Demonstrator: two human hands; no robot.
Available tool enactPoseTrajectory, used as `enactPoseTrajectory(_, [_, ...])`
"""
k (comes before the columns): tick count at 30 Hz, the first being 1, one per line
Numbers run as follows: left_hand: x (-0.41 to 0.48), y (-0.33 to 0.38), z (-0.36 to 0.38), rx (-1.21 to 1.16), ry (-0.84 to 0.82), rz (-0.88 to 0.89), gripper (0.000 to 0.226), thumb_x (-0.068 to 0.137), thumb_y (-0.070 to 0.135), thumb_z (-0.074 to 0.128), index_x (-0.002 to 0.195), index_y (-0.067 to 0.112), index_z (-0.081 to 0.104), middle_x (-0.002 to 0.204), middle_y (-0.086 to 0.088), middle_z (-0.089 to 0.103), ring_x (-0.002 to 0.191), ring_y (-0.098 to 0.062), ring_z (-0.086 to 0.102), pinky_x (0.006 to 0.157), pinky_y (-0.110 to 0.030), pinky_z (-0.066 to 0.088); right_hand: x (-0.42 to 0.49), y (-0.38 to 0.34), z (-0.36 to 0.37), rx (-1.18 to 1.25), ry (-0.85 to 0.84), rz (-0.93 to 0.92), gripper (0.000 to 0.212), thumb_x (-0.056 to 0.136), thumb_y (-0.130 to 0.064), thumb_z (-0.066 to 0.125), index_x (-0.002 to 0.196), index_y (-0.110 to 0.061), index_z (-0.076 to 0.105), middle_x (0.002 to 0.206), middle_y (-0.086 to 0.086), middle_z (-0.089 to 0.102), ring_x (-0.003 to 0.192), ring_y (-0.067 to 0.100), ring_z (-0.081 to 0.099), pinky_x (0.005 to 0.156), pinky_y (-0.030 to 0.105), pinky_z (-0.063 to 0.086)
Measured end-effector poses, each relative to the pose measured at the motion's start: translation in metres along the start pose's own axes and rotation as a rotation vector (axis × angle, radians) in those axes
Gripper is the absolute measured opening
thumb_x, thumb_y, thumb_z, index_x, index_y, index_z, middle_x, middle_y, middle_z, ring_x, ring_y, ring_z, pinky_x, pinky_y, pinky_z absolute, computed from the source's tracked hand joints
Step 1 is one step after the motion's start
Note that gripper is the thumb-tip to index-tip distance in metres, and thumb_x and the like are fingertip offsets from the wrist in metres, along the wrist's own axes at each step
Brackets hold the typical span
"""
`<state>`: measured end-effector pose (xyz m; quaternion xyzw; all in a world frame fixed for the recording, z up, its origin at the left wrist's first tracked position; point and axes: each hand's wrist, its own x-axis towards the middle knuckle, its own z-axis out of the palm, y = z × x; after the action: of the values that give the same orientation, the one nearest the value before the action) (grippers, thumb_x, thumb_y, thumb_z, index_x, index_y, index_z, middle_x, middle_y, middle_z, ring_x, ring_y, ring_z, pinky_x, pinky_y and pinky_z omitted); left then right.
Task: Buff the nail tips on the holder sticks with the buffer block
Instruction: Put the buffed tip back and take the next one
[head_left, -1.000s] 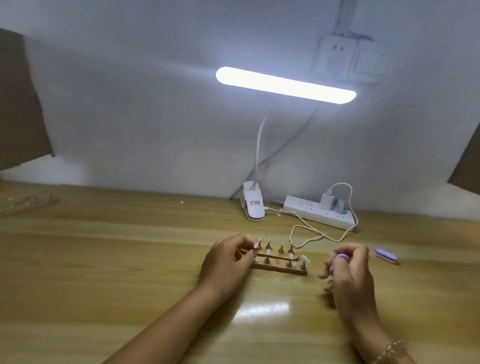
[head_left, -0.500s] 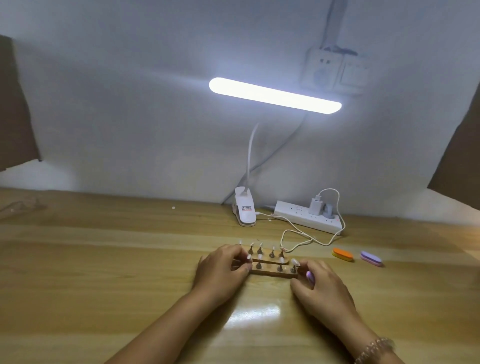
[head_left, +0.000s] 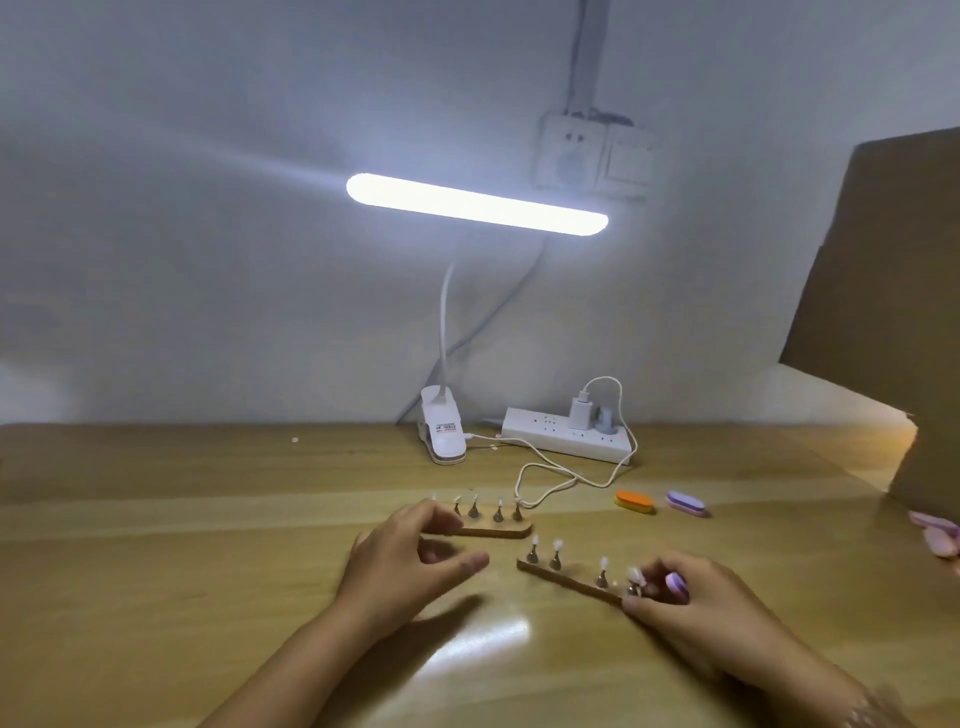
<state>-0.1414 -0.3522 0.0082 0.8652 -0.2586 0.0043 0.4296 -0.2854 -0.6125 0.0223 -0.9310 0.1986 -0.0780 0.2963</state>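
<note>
- Right hand (head_left: 691, 608) clasps the buffer block (head_left: 677, 584) at the right end of the near holder strip (head_left: 566, 574), which runs leftward across the surface (head_left: 208, 571).
- Left hand (head_left: 410, 561) curls at the far holder strip (head_left: 493, 531), grip unclear.

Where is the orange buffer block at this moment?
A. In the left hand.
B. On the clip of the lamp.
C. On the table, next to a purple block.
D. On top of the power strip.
C: the orange buffer block lies on the table, beside the purple block with a small gap between them.
</note>
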Motion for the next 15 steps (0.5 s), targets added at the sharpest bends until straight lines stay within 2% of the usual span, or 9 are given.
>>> enactPoseTrajectory(2, [-0.002, 0.002, -0.001, -0.017, -0.007, 0.01, 0.04, 0.068, 0.061, 0.079, 0.096, 0.037, 0.063, 0.102, 0.022, 0.065, 0.074, 0.006, 0.065, 0.087, -0.034, 0.054, -0.017, 0.03, -0.023, 0.002, 0.004, 0.08, 0.013, 0.075, -0.034, 0.081, 0.081, -0.027, 0.072, 0.083, -0.009, 0.072, 0.084, -0.003, 0.063, 0.076, 0.008, 0.043])
enactPoseTrajectory(3, [-0.003, 0.003, -0.002, -0.009, -0.006, 0.014, 0.04, 0.068, 0.06, 0.08, 0.095, 0.037, 0.062, 0.101, 0.021, 0.066, 0.072, 0.004, 0.064, 0.085, -0.034, 0.054, -0.023, 0.046, -0.033, -0.01, 0.034, 0.125, 0.013, 0.075, -0.033, 0.081, 0.081, -0.026, 0.072, 0.082, -0.01, 0.072, 0.083, -0.002, 0.064, 0.076, 0.01, 0.044])
enactPoseTrajectory(6, [-0.007, 0.007, -0.001, 0.027, -0.006, 0.035, 0.036, 0.068, 0.056, 0.081, 0.093, 0.039, 0.062, 0.097, 0.019, 0.066, 0.065, 0.002, 0.06, 0.085, -0.036, 0.053, -0.027, 0.101, -0.066, -0.05, 0.224, 0.293, 0.014, 0.076, -0.033, 0.08, 0.079, -0.025, 0.069, 0.084, -0.011, 0.072, 0.087, 0.011, 0.065, 0.083, 0.031, 0.048])
enactPoseTrajectory(8, [-0.009, 0.008, 0.0, 0.045, 0.0, 0.045, 0.036, 0.068, 0.054, 0.082, 0.094, 0.04, 0.061, 0.095, 0.019, 0.067, 0.066, 0.0, 0.059, 0.084, -0.035, 0.052, -0.015, 0.127, -0.084, -0.097, 0.322, 0.399, 0.018, 0.081, -0.038, 0.075, 0.079, -0.023, 0.066, 0.093, -0.009, 0.07, 0.094, 0.02, 0.065, 0.08, 0.033, 0.047])
enactPoseTrajectory(9, [-0.01, 0.011, 0.001, 0.066, -0.007, 0.048, 0.036, 0.068, 0.053, 0.083, 0.094, 0.04, 0.061, 0.094, 0.018, 0.067, 0.067, 0.0, 0.059, 0.083, -0.034, 0.052, -0.007, 0.136, -0.091, -0.132, 0.365, 0.431, 0.022, 0.083, -0.041, 0.071, 0.077, -0.021, 0.066, 0.091, -0.005, 0.07, 0.092, 0.024, 0.065, 0.077, 0.033, 0.047])
enactPoseTrajectory(11, [-0.01, 0.011, 0.002, 0.096, -0.017, 0.039, 0.036, 0.067, 0.053, 0.084, 0.094, 0.041, 0.063, 0.092, 0.019, 0.068, 0.072, -0.001, 0.059, 0.082, -0.032, 0.051, 0.014, 0.149, -0.098, -0.172, 0.441, 0.431, 0.027, 0.088, -0.043, 0.064, 0.082, -0.017, 0.069, 0.088, 0.005, 0.071, 0.088, 0.029, 0.066, 0.077, 0.035, 0.049])
enactPoseTrajectory(13, [-0.009, 0.008, 0.004, 0.087, -0.016, 0.027, 0.036, 0.064, 0.054, 0.085, 0.091, 0.043, 0.065, 0.091, 0.029, 0.068, 0.076, 0.003, 0.06, 0.081, -0.03, 0.051, 0.042, 0.15, -0.101, -0.154, 0.511, 0.393, 0.024, 0.092, -0.037, 0.061, 0.096, -0.016, 0.071, 0.101, 0.015, 0.071, 0.095, 0.034, 0.065, 0.084, 0.04, 0.051])
enactPoseTrajectory(15, [-0.007, 0.005, 0.007, 0.083, -0.036, 0.004, 0.039, 0.059, 0.059, 0.085, 0.091, 0.047, 0.066, 0.091, 0.039, 0.065, 0.078, 0.007, 0.061, 0.077, -0.022, 0.051, 0.072, 0.15, -0.107, -0.168, 0.579, 0.409, 0.032, 0.095, -0.039, 0.055, 0.1, -0.011, 0.07, 0.105, 0.021, 0.069, 0.096, 0.037, 0.064, 0.085, 0.041, 0.051])
